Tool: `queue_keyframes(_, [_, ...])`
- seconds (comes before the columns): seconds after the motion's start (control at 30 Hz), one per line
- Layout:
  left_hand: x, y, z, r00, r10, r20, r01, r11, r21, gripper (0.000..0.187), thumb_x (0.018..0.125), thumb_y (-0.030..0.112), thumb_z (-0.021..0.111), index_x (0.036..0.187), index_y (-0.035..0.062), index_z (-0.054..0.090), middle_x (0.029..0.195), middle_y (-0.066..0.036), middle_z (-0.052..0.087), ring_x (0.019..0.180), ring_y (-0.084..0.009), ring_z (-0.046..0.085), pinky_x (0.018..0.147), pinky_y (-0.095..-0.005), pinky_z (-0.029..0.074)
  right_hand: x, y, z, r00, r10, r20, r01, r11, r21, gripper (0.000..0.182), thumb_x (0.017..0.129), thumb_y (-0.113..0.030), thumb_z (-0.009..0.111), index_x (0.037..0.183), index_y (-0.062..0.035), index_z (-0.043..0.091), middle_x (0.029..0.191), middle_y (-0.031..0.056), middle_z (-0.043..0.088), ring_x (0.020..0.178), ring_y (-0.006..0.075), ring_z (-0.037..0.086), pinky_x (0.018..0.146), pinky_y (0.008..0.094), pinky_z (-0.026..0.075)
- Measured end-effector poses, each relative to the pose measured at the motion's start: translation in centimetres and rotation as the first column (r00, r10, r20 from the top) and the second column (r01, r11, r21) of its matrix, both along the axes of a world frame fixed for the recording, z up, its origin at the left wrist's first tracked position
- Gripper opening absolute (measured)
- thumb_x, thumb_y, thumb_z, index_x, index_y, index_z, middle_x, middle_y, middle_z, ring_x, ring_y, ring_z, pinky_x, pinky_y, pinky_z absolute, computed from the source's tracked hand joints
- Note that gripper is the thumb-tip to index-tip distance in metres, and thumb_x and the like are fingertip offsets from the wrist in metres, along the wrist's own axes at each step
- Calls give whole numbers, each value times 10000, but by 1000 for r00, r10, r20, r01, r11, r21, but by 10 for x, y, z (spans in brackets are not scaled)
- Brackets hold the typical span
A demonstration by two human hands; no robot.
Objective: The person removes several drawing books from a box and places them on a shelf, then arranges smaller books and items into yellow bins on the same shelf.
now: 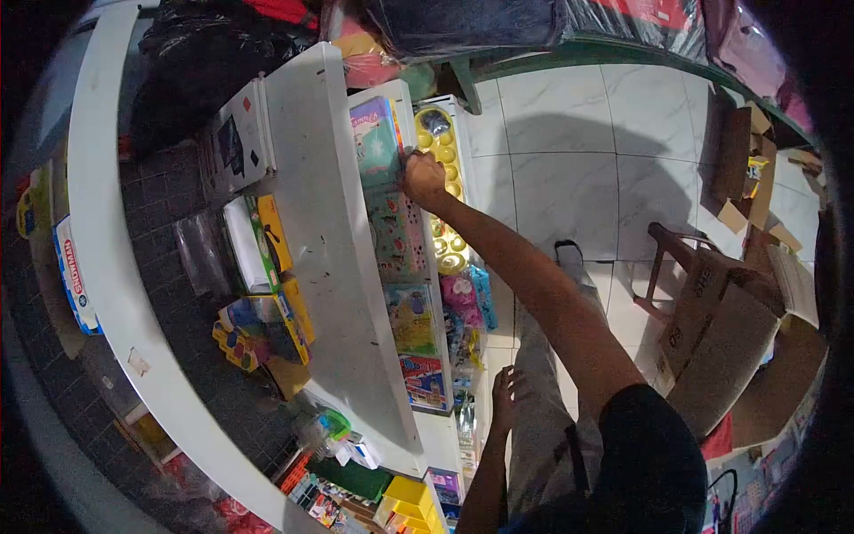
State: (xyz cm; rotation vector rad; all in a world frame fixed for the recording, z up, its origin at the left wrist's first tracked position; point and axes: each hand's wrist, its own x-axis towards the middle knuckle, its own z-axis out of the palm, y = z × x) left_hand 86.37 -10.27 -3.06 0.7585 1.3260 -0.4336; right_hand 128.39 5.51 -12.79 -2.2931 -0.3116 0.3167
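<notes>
My right hand (pixel 425 181) is stretched out to the shelf, its fingers curled closed at the edge of a teal and purple book (pixel 377 142). The fingertips are partly hidden, but they appear to grip the book's edge. Below it lies a patterned pink and green book (pixel 396 233) with small pictures on its cover. Beside the hand, a yellow tray with round cups (pixel 451 169) runs along the outer shelf edge. My left hand (pixel 504 399) hangs low near my trouser leg, its fingers loosely apart, with nothing seen in it.
A white shelf board (pixel 325 267) stands between the books and several boxed goods. More books (pixel 409 319) and pink and blue packets (pixel 463 298) line the shelf. Cardboard boxes (pixel 729 356) and a brown stool (pixel 663 267) stand on the tiled floor at right. Plastic-wrapped goods (pixel 632 27) fill the top.
</notes>
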Motion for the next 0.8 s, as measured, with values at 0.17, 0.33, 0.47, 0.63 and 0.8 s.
queue_keyframes(0.17, [-4,3,1,997,-74,20,74,997,-4,594,910,552,423,1328,132,381,1291,-118,463,1153,-267,472,871,-483,458,2,0,8,988,-22,-155,15,999,-46,290,777,-275,575,951,-44,602,906,163,630,883,331,609,778,483,464])
queue_keyframes(0.33, [3,8,5,990,-137,7,137,990,35,588,913,557,412,1323,137,385,1285,-110,478,1168,-265,465,896,-465,443,6,-19,23,977,45,-206,-21,993,119,397,828,-397,567,972,-31,613,908,188,636,914,353,612,775,468,469])
queue_keyframes(0.47, [7,17,7,982,-191,8,190,979,78,594,917,546,413,1330,121,371,1280,-118,491,1162,-251,485,889,-460,455,-15,-54,51,955,-7,-298,132,907,400,494,850,-473,545,943,8,608,838,222,630,861,370,621,743,450,475])
queue_keyframes(0.63, [-5,32,4,923,-284,260,248,955,162,651,909,559,419,1377,118,317,1316,-136,446,1157,-293,493,894,-457,472,-116,-143,64,910,-330,-252,386,896,218,354,861,-324,589,1006,-1,604,885,204,644,781,365,622,670,440,480])
queue_keyframes(0.8, [14,35,-3,944,-290,160,271,954,128,631,914,518,428,1372,100,313,1265,-122,480,1117,-279,505,890,-453,458,-258,-277,90,913,-299,-277,372,888,271,308,865,-299,537,909,-13,641,780,160,641,654,243,604,584,377,459])
